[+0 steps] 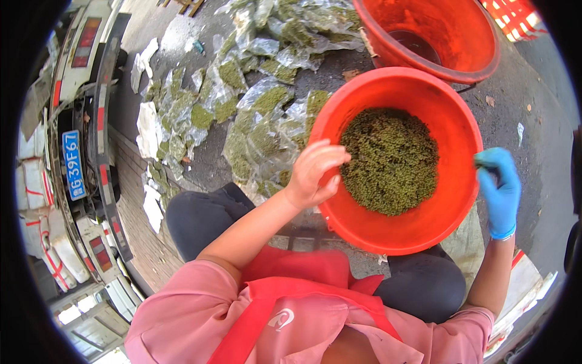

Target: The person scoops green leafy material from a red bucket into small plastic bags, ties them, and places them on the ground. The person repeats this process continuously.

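Observation:
A round red tub (pixel 448 200) stands between my knees. A heap of small green bead-like clusters (pixel 391 161) covers its bottom. My bare left hand (pixel 316 173) is over the tub's left rim, fingers loosely curled, thumb apart, with nothing visible in it. At the right rim is my right hand (pixel 500 191) in a blue glove. Its fingers are bent together, and a small dark green bit (pixel 479 162) shows at their tips. Whether that hand also touches the rim, I cannot tell.
Clear plastic bags of similar green stuff (pixel 260 133) lie spread on the ground ahead and left. Another red tub (pixel 445 30) stands behind the first, with a red-and-white basket (pixel 515 18) at far right. A truck's rear (pixel 97 121) is at left, beside white foam pieces (pixel 148 130).

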The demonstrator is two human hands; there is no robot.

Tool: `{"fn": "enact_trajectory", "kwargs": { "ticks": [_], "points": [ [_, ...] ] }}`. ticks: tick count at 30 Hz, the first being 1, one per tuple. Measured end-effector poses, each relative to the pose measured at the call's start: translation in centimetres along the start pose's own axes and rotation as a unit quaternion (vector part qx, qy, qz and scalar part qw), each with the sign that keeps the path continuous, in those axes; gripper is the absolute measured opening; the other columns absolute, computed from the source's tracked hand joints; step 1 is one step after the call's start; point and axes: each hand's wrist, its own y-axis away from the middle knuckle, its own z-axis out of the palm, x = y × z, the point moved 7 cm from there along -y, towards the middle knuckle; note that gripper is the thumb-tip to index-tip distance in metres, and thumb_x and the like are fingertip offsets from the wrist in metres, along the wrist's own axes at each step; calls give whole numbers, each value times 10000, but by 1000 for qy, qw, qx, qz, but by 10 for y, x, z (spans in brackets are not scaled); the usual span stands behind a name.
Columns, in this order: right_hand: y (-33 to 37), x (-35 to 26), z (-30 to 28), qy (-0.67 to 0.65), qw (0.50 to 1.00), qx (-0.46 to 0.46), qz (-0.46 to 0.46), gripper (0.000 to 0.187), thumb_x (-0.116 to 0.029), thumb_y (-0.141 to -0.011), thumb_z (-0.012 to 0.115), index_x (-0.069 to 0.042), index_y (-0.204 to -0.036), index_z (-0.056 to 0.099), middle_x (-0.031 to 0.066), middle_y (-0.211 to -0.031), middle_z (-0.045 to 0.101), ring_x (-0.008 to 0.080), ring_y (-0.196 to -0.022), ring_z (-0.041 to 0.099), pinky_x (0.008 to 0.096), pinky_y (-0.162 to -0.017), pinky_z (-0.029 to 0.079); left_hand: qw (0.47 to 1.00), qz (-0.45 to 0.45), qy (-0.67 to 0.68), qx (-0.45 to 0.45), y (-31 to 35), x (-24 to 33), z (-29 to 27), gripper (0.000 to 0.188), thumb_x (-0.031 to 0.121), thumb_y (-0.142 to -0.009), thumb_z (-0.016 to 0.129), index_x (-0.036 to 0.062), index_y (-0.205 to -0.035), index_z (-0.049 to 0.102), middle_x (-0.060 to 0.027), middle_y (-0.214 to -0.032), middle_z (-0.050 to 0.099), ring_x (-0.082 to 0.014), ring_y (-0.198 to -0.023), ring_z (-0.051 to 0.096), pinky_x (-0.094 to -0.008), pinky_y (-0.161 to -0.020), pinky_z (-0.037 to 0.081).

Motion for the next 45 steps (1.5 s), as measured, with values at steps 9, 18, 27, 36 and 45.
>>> {"fn": "enact_trajectory", "kwargs": {
  "ticks": [9, 18, 27, 36, 45],
  "points": [
    [60, -142, 110, 200, 957, -205, -40, 444, -62, -684, 656, -44, -1116, 555, 161, -1081, 578, 328, -1013, 546, 376, -866, 438, 755, -601, -222, 140, 158, -267, -122, 274, 326, -758, 549, 178, -981, 608, -93, -897, 641, -298, -816, 607, -398, -695, 463],
    [46, -79, 160, 100, 975, -181, 87, 348, -41, -727, 624, 4, -1067, 567, 156, -959, 595, 261, -832, 602, 318, -760, 466, 722, -644, -155, 199, 187, -410, -127, 850, 377, -640, 719, -142, -1213, 365, -278, -1189, 469, -316, -991, 567, -368, -869, 422],
    [35, -95, 174, 92, 974, -201, 56, 363, -28, -713, 634, -6, -1069, 569, 142, -957, 597, 245, -835, 602, 316, -752, 469, 780, -580, 129, 195, 130, -383, -101, 177, 180, -650, 663, 21, -725, 640, -35, -638, 613, -118, -545, 554, -242, -540, 443],
    [37, -131, 204, 77, 978, -155, -118, 811, -175, -639, 731, -80, -1329, 317, 169, -1309, 377, 321, -1213, 362, 374, -1001, 307, 780, -370, 334, 378, 9, -93, -128, 82, 29, -782, 549, 3, -852, 517, -58, -681, 572, -65, -457, 477, -187, -378, 385],
    [47, -99, 169, -188, 982, -19, -3, 440, -39, -754, 616, 2, -1173, 486, 107, -1087, 575, 182, -914, 582, 305, -793, 480, 814, -320, 478, 83, -14, 67, -56, 155, 131, -822, 588, 23, -920, 535, -59, -769, 631, -86, -464, 505, -197, -496, 433]
  ]
}}
